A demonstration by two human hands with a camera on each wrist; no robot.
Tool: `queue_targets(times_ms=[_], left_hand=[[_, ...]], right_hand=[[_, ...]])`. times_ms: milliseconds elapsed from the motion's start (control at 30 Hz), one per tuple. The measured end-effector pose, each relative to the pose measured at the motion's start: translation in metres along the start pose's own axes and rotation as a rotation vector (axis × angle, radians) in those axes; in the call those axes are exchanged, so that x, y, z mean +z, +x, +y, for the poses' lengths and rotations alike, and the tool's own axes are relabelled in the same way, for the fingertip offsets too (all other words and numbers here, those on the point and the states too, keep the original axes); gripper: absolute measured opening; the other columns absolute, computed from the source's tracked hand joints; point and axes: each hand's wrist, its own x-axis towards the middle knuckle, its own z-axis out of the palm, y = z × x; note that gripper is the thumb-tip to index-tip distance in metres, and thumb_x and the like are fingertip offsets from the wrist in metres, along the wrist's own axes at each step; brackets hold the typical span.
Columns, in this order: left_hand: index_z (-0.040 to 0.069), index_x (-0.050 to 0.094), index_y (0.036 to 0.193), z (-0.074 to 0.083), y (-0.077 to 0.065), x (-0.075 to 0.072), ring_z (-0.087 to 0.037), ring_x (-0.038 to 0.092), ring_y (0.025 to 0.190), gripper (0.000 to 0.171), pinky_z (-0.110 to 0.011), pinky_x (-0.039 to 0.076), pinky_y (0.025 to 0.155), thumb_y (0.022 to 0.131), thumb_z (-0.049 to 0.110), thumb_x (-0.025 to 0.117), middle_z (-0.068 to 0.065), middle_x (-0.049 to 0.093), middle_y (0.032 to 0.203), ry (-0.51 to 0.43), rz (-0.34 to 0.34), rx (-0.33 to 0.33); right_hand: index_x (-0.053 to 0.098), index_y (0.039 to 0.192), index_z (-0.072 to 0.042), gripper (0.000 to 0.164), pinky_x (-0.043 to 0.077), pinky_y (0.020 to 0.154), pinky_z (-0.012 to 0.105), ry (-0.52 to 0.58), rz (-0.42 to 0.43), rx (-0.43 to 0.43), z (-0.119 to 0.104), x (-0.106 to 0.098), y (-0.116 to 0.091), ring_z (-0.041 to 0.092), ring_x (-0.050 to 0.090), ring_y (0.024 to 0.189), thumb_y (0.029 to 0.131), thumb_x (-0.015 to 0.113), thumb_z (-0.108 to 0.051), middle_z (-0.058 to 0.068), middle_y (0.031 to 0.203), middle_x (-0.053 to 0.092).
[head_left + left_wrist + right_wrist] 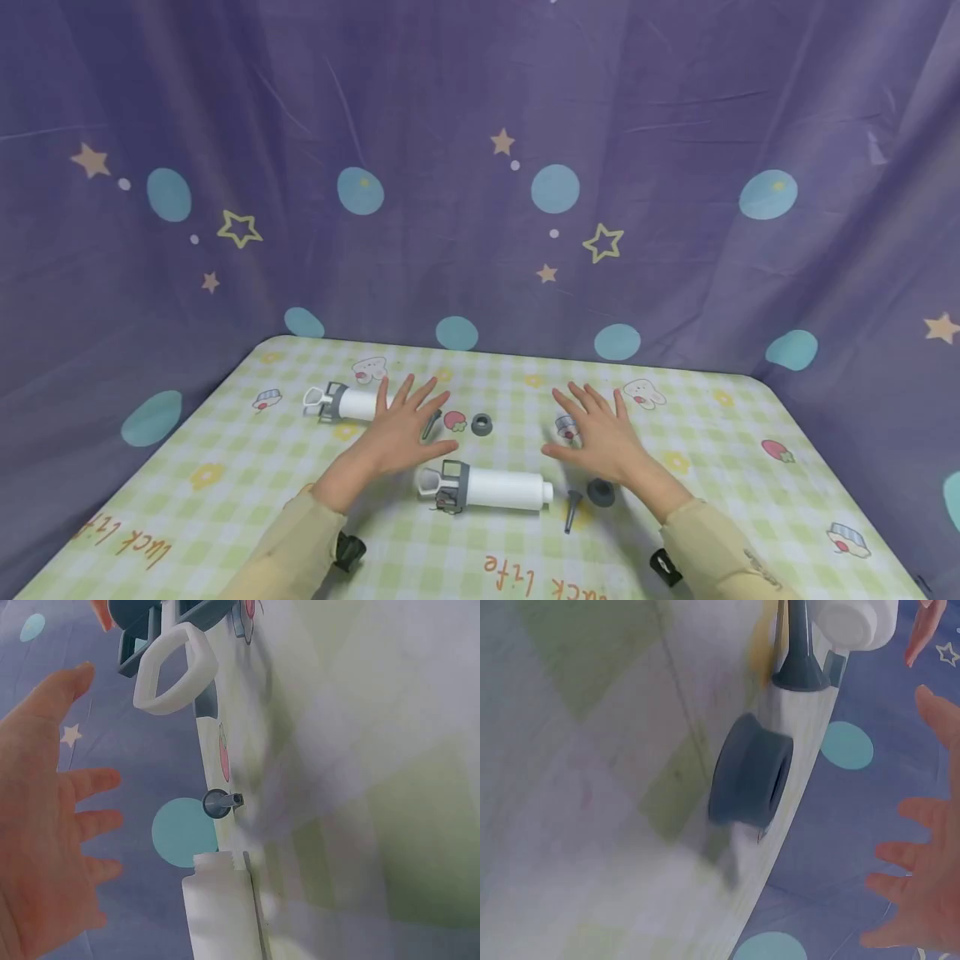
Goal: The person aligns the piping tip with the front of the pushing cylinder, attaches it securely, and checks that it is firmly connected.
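Fingers spread and holding nothing, my left hand (397, 435) hovers between two white syringe-like barrels with grey grips and white pull rings. The rear barrel (356, 403) lies partly hidden behind that hand; the front barrel (504, 489) lies on its side in the middle. My right hand (606, 443), also spread with nothing in it, is above the table near a dark grey ring cap (601, 493) and a slim grey nozzle (572, 510). Behind the left fingers lie another nozzle (431, 426) and a second ring cap (482, 431). The right wrist view shows the near cap (742, 776) close up.
A green-and-white checked cloth (720, 467) with printed drawings covers the table. Behind it hangs a purple curtain (465, 250) with stars and blue ovals. Black straps (349, 552) are around the wrists.
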Motion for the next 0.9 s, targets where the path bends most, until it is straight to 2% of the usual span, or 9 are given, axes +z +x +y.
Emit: queue_targets(times_ms=[233,433,567,767,900], left_hand=[[0.015,0.045,0.134,0.000,0.001,-0.001,-0.037,0.023,0.135,0.069,-0.061,-0.002,0.105,0.083,0.059,0.050,-0.011,0.035,0.143,-0.006,0.034,0.020],[0.010,0.051,0.129,-0.001,0.003,-0.001,-0.036,0.031,0.131,0.058,-0.058,0.006,0.107,0.085,0.049,0.055,-0.013,0.043,0.138,-0.008,0.056,0.024],[0.008,0.056,0.122,-0.002,0.006,0.001,-0.035,0.037,0.127,0.049,-0.054,0.016,0.108,0.086,0.041,0.058,-0.014,0.048,0.132,-0.009,0.078,0.026],[0.007,0.060,0.115,-0.002,0.010,0.007,-0.032,0.045,0.119,0.039,-0.049,0.030,0.102,0.085,0.032,0.062,-0.013,0.053,0.125,-0.021,0.089,0.003],[0.007,0.061,0.114,-0.003,0.013,0.009,-0.030,0.050,0.113,0.037,-0.048,0.035,0.096,0.084,0.029,0.063,-0.012,0.056,0.120,-0.037,0.088,-0.024]], right_hand=[[0.040,0.138,-0.017,0.079,0.014,0.105,0.060,0.004,0.042,-0.057,-0.008,0.005,0.008,0.032,0.037,0.128,0.076,0.055,-0.064,0.011,0.142,0.037],[0.048,0.131,-0.011,0.065,0.034,0.099,0.051,0.035,0.096,-0.133,-0.017,0.009,0.018,0.031,0.049,0.117,0.079,0.064,-0.048,0.012,0.133,0.047],[0.049,0.130,-0.012,0.062,0.040,0.094,0.047,0.024,0.066,-0.145,-0.022,0.013,0.026,0.030,0.052,0.112,0.080,0.064,-0.045,0.009,0.129,0.051],[0.050,0.129,-0.013,0.057,0.038,0.095,0.046,0.003,0.006,-0.149,-0.031,0.015,0.037,0.027,0.055,0.109,0.081,0.065,-0.040,0.006,0.122,0.056],[0.051,0.127,-0.014,0.055,0.039,0.095,0.046,-0.032,-0.028,-0.163,-0.035,0.018,0.044,0.024,0.055,0.109,0.081,0.065,-0.040,0.005,0.120,0.057]])
